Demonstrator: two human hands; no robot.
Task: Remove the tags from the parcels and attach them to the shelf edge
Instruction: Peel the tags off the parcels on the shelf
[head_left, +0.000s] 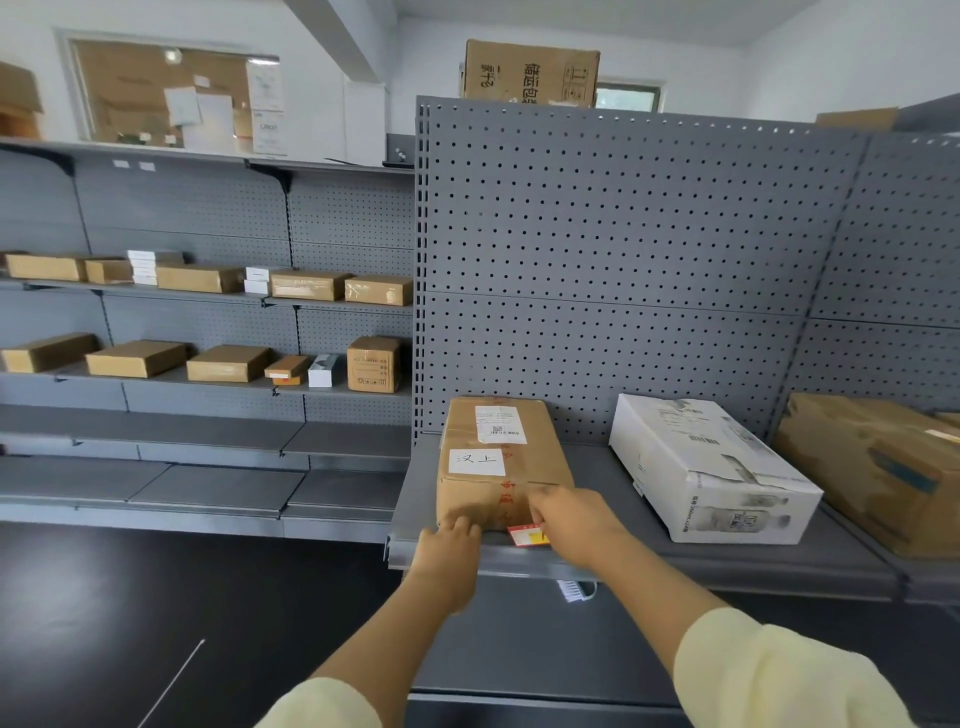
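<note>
A brown cardboard parcel (498, 457) with white labels on top lies on the grey shelf (597, 457) in front of me. A small red and yellow tag (527, 535) sits at the parcel's lower front, over the shelf edge (519, 564). My right hand (571, 519) pinches that tag with its fingertips. My left hand (449, 545) rests at the shelf edge against the parcel's lower left corner, fingers curled; what it holds, if anything, is hidden.
A white printed box (711, 467) and a large brown box (883, 462) lie to the right on the same shelf. Grey pegboard (623, 260) backs the shelf. Shelves on the left carry several small parcels (228, 364). Dark floor lies below.
</note>
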